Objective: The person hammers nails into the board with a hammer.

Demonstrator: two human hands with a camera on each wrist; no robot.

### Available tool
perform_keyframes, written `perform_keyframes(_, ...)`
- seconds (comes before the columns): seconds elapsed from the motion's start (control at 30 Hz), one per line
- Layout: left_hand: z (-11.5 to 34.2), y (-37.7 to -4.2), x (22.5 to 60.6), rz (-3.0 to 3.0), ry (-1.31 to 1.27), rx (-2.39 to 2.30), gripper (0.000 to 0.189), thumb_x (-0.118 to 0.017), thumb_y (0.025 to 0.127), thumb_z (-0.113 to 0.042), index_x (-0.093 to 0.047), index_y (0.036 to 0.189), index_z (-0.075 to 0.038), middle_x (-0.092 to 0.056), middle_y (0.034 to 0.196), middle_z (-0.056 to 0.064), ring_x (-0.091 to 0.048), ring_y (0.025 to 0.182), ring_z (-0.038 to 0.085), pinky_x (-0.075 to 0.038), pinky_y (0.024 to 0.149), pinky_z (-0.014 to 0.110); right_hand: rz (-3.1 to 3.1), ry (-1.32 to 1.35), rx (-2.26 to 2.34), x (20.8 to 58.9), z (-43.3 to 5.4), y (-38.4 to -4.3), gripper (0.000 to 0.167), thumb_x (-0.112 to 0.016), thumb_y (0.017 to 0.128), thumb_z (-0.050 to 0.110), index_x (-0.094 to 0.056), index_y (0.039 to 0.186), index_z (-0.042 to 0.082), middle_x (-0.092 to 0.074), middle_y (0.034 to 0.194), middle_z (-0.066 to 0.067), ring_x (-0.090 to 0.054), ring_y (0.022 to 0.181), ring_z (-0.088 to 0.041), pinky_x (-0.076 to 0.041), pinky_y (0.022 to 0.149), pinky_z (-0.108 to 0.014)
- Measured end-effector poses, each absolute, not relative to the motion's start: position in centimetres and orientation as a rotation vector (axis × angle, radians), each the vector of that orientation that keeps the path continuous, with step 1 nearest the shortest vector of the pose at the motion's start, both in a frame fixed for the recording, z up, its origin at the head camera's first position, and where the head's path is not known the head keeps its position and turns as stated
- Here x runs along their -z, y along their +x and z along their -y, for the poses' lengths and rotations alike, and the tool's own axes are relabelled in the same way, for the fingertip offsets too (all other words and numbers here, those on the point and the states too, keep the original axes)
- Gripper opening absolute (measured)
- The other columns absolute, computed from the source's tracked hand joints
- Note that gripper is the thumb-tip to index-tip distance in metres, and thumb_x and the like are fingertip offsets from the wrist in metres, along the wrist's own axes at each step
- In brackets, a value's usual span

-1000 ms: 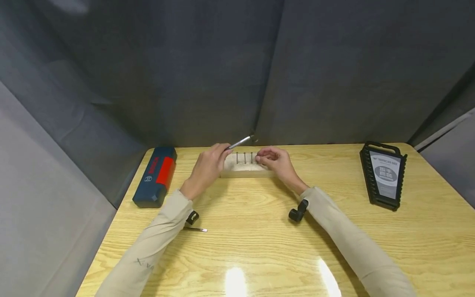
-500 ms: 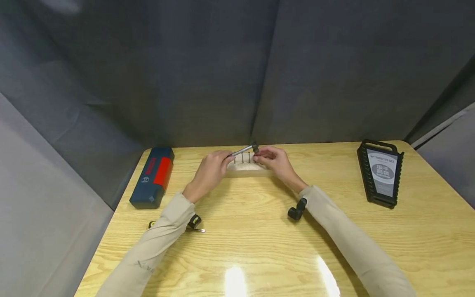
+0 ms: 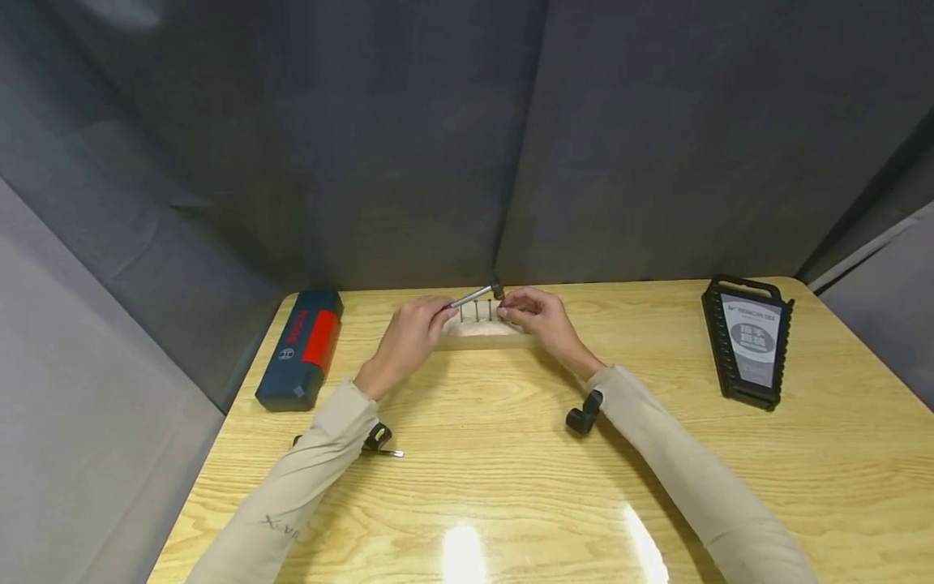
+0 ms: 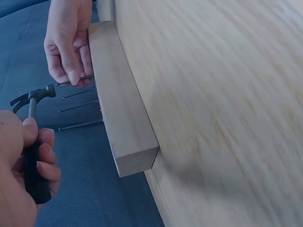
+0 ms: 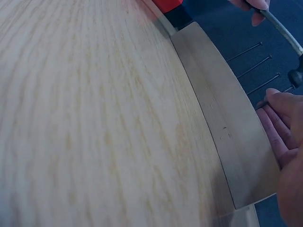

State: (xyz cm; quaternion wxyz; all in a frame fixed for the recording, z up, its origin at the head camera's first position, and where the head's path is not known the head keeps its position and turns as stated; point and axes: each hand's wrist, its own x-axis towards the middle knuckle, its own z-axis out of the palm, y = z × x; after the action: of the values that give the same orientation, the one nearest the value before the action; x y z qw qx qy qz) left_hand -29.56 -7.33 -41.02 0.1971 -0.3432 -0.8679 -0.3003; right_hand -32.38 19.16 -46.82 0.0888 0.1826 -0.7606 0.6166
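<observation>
My left hand (image 3: 409, 334) grips the black handle of a small claw hammer (image 4: 33, 106), its head over the nail by my right fingers. With thumb and fingertips my right hand (image 3: 540, 320) pinches a nail (image 4: 81, 79) upright at the top of a pale wooden block (image 3: 485, 342). To the left of that pinched nail, three more nails (image 4: 80, 108) stand in a row in the block. In the right wrist view the hammer's head (image 5: 297, 75) is right at the pinched nail's top. The block lies along the table's far edge.
A blue and red Bosch case (image 3: 301, 350) lies at the left of the table (image 3: 496, 454). A black wrench rack (image 3: 749, 341) lies at the right. Partly under the left forearm is a thin metal-tipped tool (image 3: 394, 453). A dark curtain (image 3: 409, 146) hangs behind.
The hammer's head has come down from above the block to the nail in my right hand. My right hand keeps its pinch there; the head view has shifted slightly.
</observation>
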Motion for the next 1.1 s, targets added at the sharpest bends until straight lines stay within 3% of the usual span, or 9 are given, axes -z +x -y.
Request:
perform_keyframes(0.13,7.4,-29.4,40.9,2.412,-0.97,0.762,0.017,-0.063,0.106,-0.01,-0.074,0.109,0.003,-0.075,0.1,0.013,-0.069,0.081,0.021,-0.057,0.069,0.035,2.256,0.569,-1.821,47.0,-19.1,-32.5,0.021,-0.076,0.096,0.004,-0.072,0.114,-0.006,-0.074,0.111,-0.027,-0.071,0.09,-0.01,-0.055,0.075,-0.02)
perform_keyframes(0.27,7.4,-29.1,40.2,2.264,-0.954,0.826,0.018,-0.06,0.107,-0.01,-0.071,0.112,0.003,-0.068,0.091,0.012,-0.057,0.068,0.018,-0.049,0.059,0.031,2.261,0.569,-1.821,47.0,-18.8,-32.4,0.018,-0.076,0.096,0.005,-0.072,0.112,-0.005,-0.074,0.11,-0.025,-0.071,0.089,-0.01,-0.055,0.074,-0.02)
perform_keyframes(0.4,7.0,-28.8,39.7,2.04,-0.918,1.016,0.02,-0.059,0.107,-0.008,-0.068,0.12,0.006,-0.063,0.089,0.014,-0.05,0.065,0.017,-0.043,0.056,0.029,2.285,0.543,-1.848,46.8,-18.8,-32.3,0.018,-0.075,0.097,0.005,-0.072,0.112,-0.004,-0.074,0.112,-0.025,-0.071,0.091,-0.009,-0.056,0.076,-0.02)
perform_keyframes(0.5,6.8,-28.5,40.2,2.066,-0.925,1.043,0.023,-0.059,0.107,-0.006,-0.068,0.122,0.008,-0.067,0.093,0.016,-0.058,0.069,0.021,-0.049,0.059,0.03,2.299,0.523,-1.879,46.4,-18.7,-32.3,0.019,-0.073,0.098,0.003,-0.07,0.115,-0.005,-0.073,0.115,-0.026,-0.071,0.094,-0.01,-0.056,0.078,-0.021)
perform_keyframes(0.67,7.3,-28.2,41.0,2.36,-0.968,0.732,0.02,-0.059,0.107,-0.008,-0.072,0.111,0.006,-0.073,0.093,0.015,-0.07,0.078,0.024,-0.06,0.069,0.034,2.331,0.531,-1.91,46.2,-18.4,-32.7,0.025,-0.07,0.098,-0.003,-0.067,0.123,-0.008,-0.071,0.121,-0.027,-0.072,0.099,-0.01,-0.056,0.082,-0.019)
perform_keyframes(0.9,7.7,-28.3,40.2,2.223,-0.915,0.853,0.02,-0.056,0.108,-0.007,-0.069,0.113,0.008,-0.065,0.085,0.015,-0.057,0.067,0.022,-0.05,0.058,0.034,2.301,0.572,-1.895,46.3,-18.7,-32.7,0.02,-0.071,0.098,0.0,-0.069,0.117,-0.007,-0.072,0.116,-0.027,-0.072,0.095,-0.011,-0.056,0.077,-0.02)
perform_keyframes(1.1,7.1,-28.8,40.6,2.332,-0.924,0.779,0.02,-0.059,0.107,-0.01,-0.071,0.107,0.006,-0.067,0.084,0.012,-0.06,0.07,0.022,-0.052,0.062,0.035,2.304,0.56,-1.858,46.7,-19.2,-32.6,0.02,-0.074,0.098,0.004,-0.071,0.115,-0.006,-0.074,0.114,-0.026,-0.071,0.093,-0.008,-0.056,0.079,-0.019)
